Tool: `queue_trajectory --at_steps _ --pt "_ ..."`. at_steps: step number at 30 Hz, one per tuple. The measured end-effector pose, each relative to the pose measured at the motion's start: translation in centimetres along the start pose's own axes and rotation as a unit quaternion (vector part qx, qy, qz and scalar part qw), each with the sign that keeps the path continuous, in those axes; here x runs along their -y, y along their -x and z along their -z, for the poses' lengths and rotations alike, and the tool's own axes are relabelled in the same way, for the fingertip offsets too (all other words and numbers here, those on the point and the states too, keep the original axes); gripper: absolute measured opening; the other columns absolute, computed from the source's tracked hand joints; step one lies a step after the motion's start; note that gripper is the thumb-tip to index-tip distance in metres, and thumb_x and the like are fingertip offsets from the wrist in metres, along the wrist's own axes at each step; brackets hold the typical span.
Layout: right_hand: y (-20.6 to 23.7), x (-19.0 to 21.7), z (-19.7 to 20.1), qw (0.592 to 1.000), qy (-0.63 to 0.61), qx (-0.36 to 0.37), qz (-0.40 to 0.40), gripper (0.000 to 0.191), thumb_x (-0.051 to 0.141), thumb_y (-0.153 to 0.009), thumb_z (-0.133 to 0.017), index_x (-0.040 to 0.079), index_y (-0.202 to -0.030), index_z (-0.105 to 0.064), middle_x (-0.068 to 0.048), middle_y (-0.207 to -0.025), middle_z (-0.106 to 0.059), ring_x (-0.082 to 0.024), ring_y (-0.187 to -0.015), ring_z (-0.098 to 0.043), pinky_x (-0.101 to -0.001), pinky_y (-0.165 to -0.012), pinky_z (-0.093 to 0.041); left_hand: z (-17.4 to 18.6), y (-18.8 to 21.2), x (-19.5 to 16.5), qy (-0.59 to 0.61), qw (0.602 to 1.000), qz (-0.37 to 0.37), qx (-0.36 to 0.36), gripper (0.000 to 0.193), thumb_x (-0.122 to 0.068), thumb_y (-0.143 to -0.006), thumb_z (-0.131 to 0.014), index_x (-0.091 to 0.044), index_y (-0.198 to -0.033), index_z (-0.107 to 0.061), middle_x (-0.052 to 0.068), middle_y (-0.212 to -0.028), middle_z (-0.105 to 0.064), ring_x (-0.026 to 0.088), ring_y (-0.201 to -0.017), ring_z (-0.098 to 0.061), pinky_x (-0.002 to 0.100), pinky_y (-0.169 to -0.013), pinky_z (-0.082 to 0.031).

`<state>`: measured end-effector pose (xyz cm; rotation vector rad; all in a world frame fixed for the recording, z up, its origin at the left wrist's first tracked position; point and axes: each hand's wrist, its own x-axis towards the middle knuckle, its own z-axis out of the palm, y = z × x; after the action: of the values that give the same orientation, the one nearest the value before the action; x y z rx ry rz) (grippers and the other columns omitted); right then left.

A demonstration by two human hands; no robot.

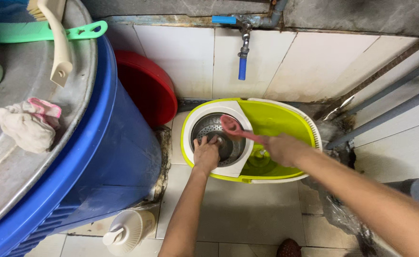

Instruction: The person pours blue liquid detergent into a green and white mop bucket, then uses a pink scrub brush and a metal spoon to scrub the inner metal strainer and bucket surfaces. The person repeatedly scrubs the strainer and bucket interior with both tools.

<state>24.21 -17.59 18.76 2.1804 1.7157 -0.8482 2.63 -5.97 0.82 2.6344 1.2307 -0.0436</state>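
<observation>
Step, judged: scrubbing perforated steel spinner basket (214, 135) of lime-green plastic mop bucket (285, 121) | left hand (206, 153) spread open on basket rim | right hand (282, 148) clenched around pink plastic brush (235, 129), ahead-left of it | next needs: firm strokes, basket braced

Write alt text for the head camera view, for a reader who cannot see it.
A left hand rests on the perforated metal spinner basket of a lime-green and white plastic mop bucket, while the right hand holds a pink plastic brush over it. A large blue plastic barrel stands left, a wall tap above.
</observation>
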Motion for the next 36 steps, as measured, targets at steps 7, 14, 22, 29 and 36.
queue_trajectory --at_steps 7,14,22,29,36 --pt "1.2 0.4 -1.8 0.99 -0.084 0.085 -0.077 0.046 0.033 -0.105 -0.043 0.036 -0.151 -0.044 -0.019 -0.096 -0.074 -0.037 -0.076 -0.077 -0.0439 -0.069 -0.063 -0.2 0.0 0.0 0.005 1.0 -0.009 -0.03 0.053 -0.014 -0.081 -0.071 -0.022 -0.133 -0.065 -0.009 -0.141 -0.059 0.024 -0.13 -0.049 0.054 -0.109 -0.03" --pt "-1.2 0.6 -2.9 0.998 0.0 -0.04 0.046 0.041 0.034 -0.102 -0.046 0.023 -0.139 -0.058 -0.022 -0.11 -0.073 -0.041 -0.103 -0.069 -0.0513 -0.093 -0.053 -0.1 -0.4 0.0 0.002 1.0 -0.005 -0.014 0.053 -0.015 -0.082 -0.07 -0.024 -0.134 -0.065 -0.011 -0.143 -0.059 0.023 -0.129 -0.05 0.055 -0.11 -0.029" --pt "1.3 -0.1 -0.8 0.996 0.065 0.052 -0.033 0.048 0.031 -0.103 -0.048 0.033 -0.151 -0.043 -0.017 -0.112 -0.071 -0.038 -0.106 -0.07 -0.0499 -0.094 -0.055 0.8 0.2 -0.9 -0.018 0.999 0.008 -0.031 0.059 -0.024 -0.077 -0.075 -0.018 -0.134 -0.062 -0.003 -0.141 -0.057 0.025 -0.133 -0.046 0.058 -0.111 -0.025" --pt "-2.2 1.7 -2.0 0.982 0.159 -0.066 0.077 0.056 0.016 -0.097 -0.052 0.024 -0.152 -0.046 -0.019 -0.103 -0.076 -0.038 -0.097 -0.073 -0.0493 -0.085 -0.058 1.5 0.0 -1.1 -0.051 0.999 0.019 -0.002 0.059 -0.025 -0.079 -0.075 -0.022 -0.136 -0.061 0.003 -0.132 -0.057 0.028 -0.133 -0.044 0.057 -0.111 -0.028" --pt "-2.2 -0.1 2.2 0.985 0.166 0.043 -0.008 0.056 0.022 -0.101 -0.049 0.045 -0.152 -0.045 -0.015 -0.108 -0.072 -0.035 -0.1 -0.071 -0.0478 -0.088 -0.057 0.9 -0.5 -0.9 -0.04 0.999 0.026 0.014 0.061 -0.022 -0.08 -0.07 -0.023 -0.14 -0.058 0.003 -0.132 -0.057 0.029 -0.132 -0.044 0.057 -0.11 -0.027"
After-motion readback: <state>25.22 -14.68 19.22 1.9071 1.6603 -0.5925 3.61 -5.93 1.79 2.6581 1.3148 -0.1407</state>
